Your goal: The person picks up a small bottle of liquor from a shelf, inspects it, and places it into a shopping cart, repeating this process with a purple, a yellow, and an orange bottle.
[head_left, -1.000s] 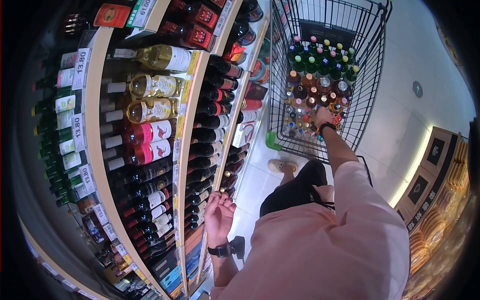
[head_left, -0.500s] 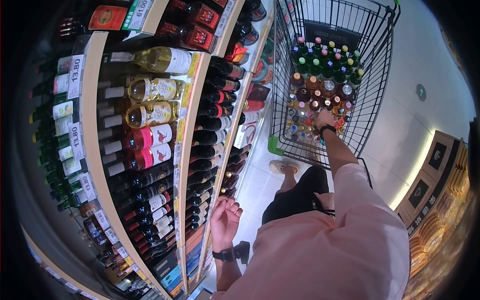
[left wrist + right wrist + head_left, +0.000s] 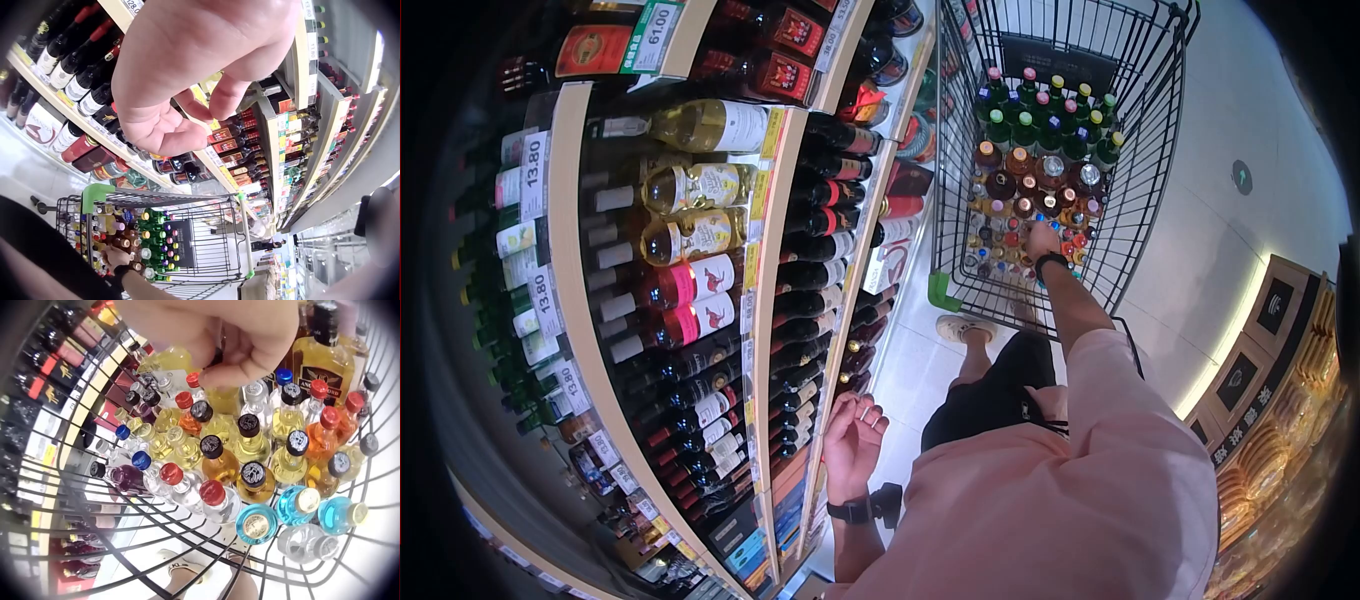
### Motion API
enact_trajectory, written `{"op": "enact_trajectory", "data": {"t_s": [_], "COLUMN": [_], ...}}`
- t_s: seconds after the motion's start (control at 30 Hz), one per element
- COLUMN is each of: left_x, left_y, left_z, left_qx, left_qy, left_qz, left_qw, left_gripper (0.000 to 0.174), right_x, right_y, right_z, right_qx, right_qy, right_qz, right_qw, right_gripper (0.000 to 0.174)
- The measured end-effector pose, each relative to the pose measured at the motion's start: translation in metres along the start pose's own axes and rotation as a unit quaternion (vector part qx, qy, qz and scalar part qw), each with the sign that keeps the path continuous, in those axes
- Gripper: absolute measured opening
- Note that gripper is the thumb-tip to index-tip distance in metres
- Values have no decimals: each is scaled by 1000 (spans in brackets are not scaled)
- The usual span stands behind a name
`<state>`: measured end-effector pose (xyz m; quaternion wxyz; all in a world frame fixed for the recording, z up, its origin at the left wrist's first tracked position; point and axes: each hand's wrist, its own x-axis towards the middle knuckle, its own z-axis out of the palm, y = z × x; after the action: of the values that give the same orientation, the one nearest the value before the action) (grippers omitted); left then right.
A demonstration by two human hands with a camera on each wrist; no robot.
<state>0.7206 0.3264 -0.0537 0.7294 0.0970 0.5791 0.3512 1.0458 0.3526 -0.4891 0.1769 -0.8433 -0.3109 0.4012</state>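
While reaching down into black wire shopping cart [image 3: 1145, 120], curls right hand [image 3: 1042, 240] just above small glass miniature bottles with coloured caps [image 3: 212, 456] packed at near end; cannot tell whether anything pinched. Holds left hand [image 3: 852, 445] loosely open and empty, well apart, just beside dark glass wine bottles [image 3: 795, 395] lying on curved tan wooden shelf [image 3: 568, 220].

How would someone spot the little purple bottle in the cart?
Start at the wire shopping cart beside the wine shelves and look at the miniature bottles below the right hand. The purple bottle sits at that cluster's edge by the cart's wire wall. It has a black cap and purple liquid; its neighbours are clear or yellow.
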Motion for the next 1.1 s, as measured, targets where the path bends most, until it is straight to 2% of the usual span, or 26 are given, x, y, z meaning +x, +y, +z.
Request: {"op": "enact_trajectory", "data": {"t_s": [0.1, 0.3, 0.4, 0.6, 0.7, 0.8, 0.9, 1.1], "left_x": [1, 4, 3, 6, 6, 2, 1, 3], "left_y": [-1, -4, -4, -1, -2, -3, -3, -5], "left_z": [2, 7, 13, 5, 7, 7, 4, 1], "left_qx": [3, 11, 20, 7, 0, 1, 1, -11], "left_qy": [0, 2, 14, -9, -2, 11, 17, -13], "left_qz": [-1, -7, -9, -8, -6, -1, 1, -1], "left_qw": [1000, 1000, 1000, 1000, 1000, 1000, 1000, 1000], "left_gripper": [3, 5, 5, 5, 5, 5, 5, 5], "right_x": [3, 10, 11, 20, 21, 22, 11, -16], "right_y": [5, -5, -6, -4, -8, -5, -4, 2], "right_z": [8, 4, 7, 4, -5, -7, -13, -30], "right_qx": [0, 23, -18, 7, 6, -37, -26, -30], "right_qy": [-2, -9, -4, -13, -30, -39, -23, -61], "right_qz": [-9, 58, 44, 36, 73, 9, -10, -27], "right_qw": [1000, 998, 999, 999, 997, 999, 999, 997], "right_gripper": [20, 23, 22, 24, 27, 33, 39, 47]}}
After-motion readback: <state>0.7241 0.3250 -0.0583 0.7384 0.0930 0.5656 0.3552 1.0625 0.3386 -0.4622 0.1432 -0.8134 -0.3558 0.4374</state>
